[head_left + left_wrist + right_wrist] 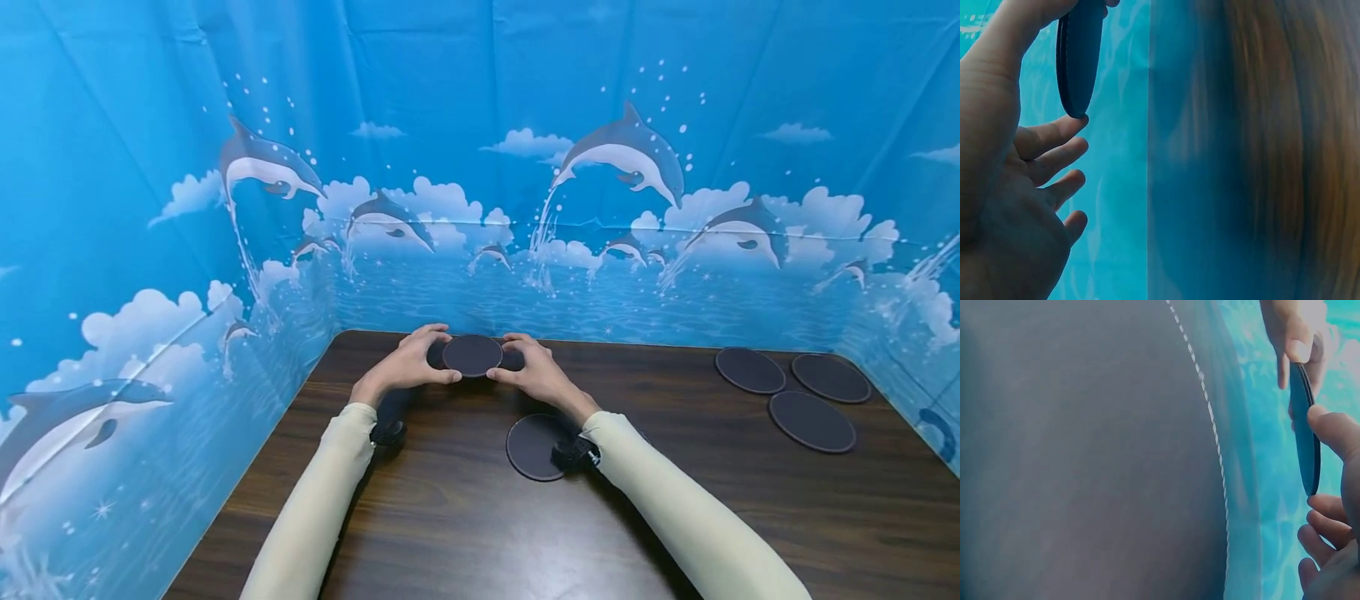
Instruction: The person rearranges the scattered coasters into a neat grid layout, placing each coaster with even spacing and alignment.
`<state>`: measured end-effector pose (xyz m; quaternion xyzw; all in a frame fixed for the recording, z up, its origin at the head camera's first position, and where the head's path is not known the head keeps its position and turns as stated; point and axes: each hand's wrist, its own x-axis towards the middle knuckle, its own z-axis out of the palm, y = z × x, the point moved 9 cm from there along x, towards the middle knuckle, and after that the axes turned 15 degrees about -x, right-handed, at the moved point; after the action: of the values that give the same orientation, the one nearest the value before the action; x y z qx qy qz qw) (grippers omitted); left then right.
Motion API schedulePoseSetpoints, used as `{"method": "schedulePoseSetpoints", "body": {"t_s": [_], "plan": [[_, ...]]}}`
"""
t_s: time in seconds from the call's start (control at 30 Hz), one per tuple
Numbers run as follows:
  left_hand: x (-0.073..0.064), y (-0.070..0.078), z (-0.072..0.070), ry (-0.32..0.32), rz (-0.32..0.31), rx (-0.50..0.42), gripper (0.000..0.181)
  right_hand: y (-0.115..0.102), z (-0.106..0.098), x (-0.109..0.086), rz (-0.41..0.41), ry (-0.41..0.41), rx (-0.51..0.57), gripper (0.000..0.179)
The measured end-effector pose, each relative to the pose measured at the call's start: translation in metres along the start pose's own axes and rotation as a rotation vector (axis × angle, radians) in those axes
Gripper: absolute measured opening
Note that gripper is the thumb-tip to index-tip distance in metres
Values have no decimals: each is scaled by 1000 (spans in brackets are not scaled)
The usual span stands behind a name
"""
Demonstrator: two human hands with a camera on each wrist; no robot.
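Near the table's far edge, both hands hold one dark round coaster (472,356) up between them. The left hand (408,362) pinches its left side, with the thumb and index fingertip on the rim; its other fingers are spread apart in the left wrist view. On the opposite side, the right hand (542,372) pinches the rim the same way. Edge-on, the coaster (1304,437) looks thin in the right wrist view. A second coaster (528,446) lies on the table below the right wrist, partly covered by it; its white-stitched edge fills much of the right wrist view.
Three more dark coasters (812,422) lie close together at the right rear of the brown wooden table (442,517). A blue curtain (465,100) printed with dolphins hangs behind the table and along its sides.
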<state>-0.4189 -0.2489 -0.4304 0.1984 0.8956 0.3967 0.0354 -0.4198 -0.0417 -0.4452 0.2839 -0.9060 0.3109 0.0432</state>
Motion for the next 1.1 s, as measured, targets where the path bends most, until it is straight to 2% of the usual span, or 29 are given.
{"method": "schedulePoseSetpoints", "body": {"t_s": [0.3, 0.43, 0.6, 0.83, 0.97, 1.1], "plan": [[18, 21, 27, -48, 32, 7, 83, 26, -17, -24, 48, 61, 58, 61], [22, 28, 34, -51, 34, 22, 84, 31, -25, -32, 45, 76, 47, 59], [25, 45, 41, -51, 58, 19, 84, 37, -38, -43, 51, 95, 40, 60], [35, 70, 52, -43, 107, 24, 85, 43, -70, -57, 19, 130, 25, 62], [40, 87, 65, -56, 116, 26, 78, 51, -88, -72, 11, 143, 26, 61], [45, 102, 78, -63, 120, 65, 77, 61, -101, -86, 23, 143, 23, 61]]}}
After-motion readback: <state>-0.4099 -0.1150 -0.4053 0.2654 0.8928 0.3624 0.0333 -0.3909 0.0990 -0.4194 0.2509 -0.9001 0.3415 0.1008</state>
